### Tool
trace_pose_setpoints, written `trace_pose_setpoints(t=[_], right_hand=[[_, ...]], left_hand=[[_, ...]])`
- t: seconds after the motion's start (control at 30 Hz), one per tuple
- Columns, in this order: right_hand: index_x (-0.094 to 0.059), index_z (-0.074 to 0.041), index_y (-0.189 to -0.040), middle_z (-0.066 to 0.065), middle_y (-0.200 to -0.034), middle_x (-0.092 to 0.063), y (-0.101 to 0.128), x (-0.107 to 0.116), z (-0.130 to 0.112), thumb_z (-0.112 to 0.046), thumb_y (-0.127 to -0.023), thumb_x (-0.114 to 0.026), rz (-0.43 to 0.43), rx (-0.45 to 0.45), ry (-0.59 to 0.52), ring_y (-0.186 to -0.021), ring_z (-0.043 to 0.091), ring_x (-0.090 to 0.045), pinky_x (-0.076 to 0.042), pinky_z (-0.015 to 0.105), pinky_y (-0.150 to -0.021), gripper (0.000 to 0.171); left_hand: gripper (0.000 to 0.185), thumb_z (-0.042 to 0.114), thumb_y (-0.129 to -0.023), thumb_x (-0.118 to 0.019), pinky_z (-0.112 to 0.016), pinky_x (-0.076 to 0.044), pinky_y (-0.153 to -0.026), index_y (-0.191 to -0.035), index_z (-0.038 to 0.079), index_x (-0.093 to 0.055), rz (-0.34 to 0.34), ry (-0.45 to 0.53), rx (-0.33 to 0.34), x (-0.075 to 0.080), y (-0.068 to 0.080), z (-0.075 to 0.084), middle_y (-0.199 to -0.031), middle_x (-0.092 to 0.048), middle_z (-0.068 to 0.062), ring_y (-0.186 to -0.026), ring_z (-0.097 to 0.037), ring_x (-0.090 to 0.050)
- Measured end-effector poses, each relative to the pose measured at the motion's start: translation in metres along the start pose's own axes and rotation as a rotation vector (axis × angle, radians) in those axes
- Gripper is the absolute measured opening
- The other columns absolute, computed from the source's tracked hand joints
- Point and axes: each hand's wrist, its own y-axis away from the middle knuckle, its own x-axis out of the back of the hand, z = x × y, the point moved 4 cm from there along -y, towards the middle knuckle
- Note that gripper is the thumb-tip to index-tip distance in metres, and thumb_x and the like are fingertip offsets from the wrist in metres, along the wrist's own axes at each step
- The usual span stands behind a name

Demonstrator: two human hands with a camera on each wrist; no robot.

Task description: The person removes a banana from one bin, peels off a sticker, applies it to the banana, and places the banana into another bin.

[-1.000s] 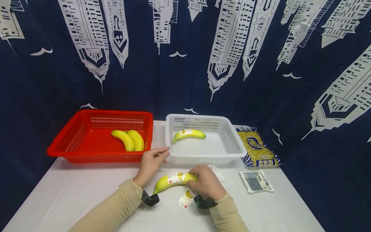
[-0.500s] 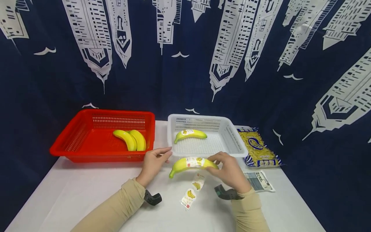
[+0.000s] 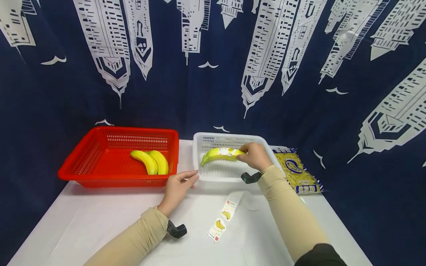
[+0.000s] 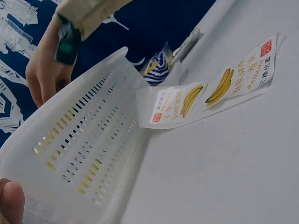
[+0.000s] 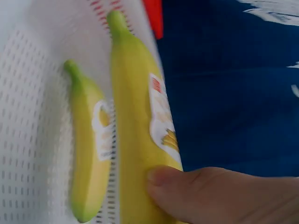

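My right hand holds a yellow banana by one end, just above the white basket. It carries a white label, and my thumb presses on its skin. A second labelled banana lies on the basket floor beside it; the head view hides it behind the held one. My left hand rests on the table with straight fingers touching the basket's front left corner. A strip of banana stickers lies on the white table between my arms.
A red basket at the left holds two bare bananas. A yellow and blue snack bag lies right of the white basket. A dark blue curtain hangs behind the table.
My right hand lifted the labelled banana off the table and carried it away from me, over the white basket. The left hand stayed at the basket's corner.
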Motion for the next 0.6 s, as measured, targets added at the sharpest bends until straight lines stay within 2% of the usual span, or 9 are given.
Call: trace_pose_setpoints(t=[0.13,0.2,0.33,0.43,0.6], right_hand=[[-0.077,-0.007,-0.077,0.000,-0.068,-0.067,-0.024,-0.018,0.010,-0.013,-0.075,-0.079,-0.154,-0.026,0.044,-0.063,0.016,-0.052,-0.042,0.028,-0.058,0.007],[-0.079,-0.007,-0.079,0.000,-0.071,-0.068,-0.031,-0.027,0.016,-0.013,-0.075,-0.080,-0.224,-0.061,0.053,-0.066,0.017,-0.054,-0.044,0.028,-0.061,0.007],[-0.082,-0.004,-0.093,0.004,-0.088,-0.076,-0.035,-0.045,0.027,-0.018,-0.077,-0.082,-0.327,-0.130,0.074,-0.080,0.020,-0.061,-0.051,0.030,-0.073,0.021],[-0.081,-0.002,-0.099,0.007,-0.095,-0.076,-0.037,-0.057,0.032,-0.019,-0.078,-0.083,-0.350,-0.173,0.071,-0.085,0.021,-0.063,-0.053,0.031,-0.076,0.027],[-0.081,-0.003,-0.099,0.005,-0.090,-0.073,-0.039,-0.076,0.040,-0.018,-0.081,-0.084,-0.373,-0.242,0.030,-0.081,0.020,-0.061,-0.051,0.027,-0.068,0.023]], left_hand=[[0.024,0.020,-0.089,-0.082,-0.023,-0.043,-0.052,-0.113,0.013,-0.081,0.000,0.006,0.003,0.000,-0.001,-0.003,-0.091,-0.079,-0.009,-0.066,-0.014,-0.070],[0.025,0.021,-0.089,-0.082,-0.023,-0.043,-0.051,-0.113,0.013,-0.081,-0.001,0.005,0.002,0.000,-0.001,-0.004,-0.089,-0.078,-0.010,-0.066,-0.014,-0.069],[0.025,0.022,-0.089,-0.082,-0.024,-0.045,-0.051,-0.114,0.015,-0.081,-0.011,-0.007,0.001,0.000,-0.001,-0.005,-0.088,-0.078,-0.006,-0.066,-0.015,-0.070],[0.025,0.022,-0.090,-0.081,-0.025,-0.046,-0.052,-0.114,0.015,-0.080,-0.011,-0.018,-0.003,0.000,-0.001,-0.003,-0.090,-0.079,-0.004,-0.067,-0.015,-0.071],[0.024,0.024,-0.091,-0.081,-0.024,-0.045,-0.053,-0.114,0.017,-0.081,-0.011,-0.021,0.006,0.002,-0.001,-0.002,-0.091,-0.079,-0.005,-0.068,-0.015,-0.071]])
